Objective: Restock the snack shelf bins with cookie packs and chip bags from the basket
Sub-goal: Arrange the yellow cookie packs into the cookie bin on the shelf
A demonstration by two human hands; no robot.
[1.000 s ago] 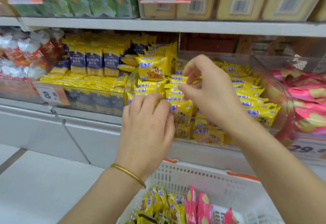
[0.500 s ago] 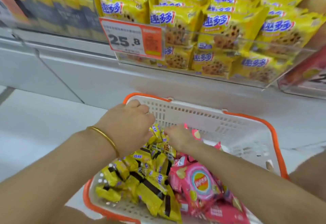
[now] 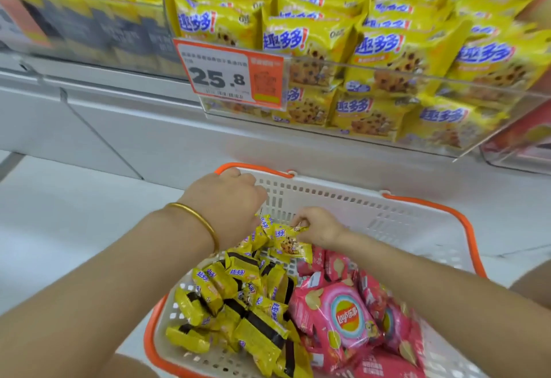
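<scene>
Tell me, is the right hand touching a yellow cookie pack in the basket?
Touching. The head view shows the right hand pinching the top edge of a yellow cookie pack over the basket.

**Shop aisle at the foot of a shelf unit**

A pale, smooth floor (image 3: 59, 228) with a dark joint line at far left runs up to a light grey metal shelf base (image 3: 143, 136), whose panels meet at a slanted seam. Above it hangs an orange-and-white price tag (image 3: 229, 73) reading 25.8. The light is bright, even and indoor.
</scene>
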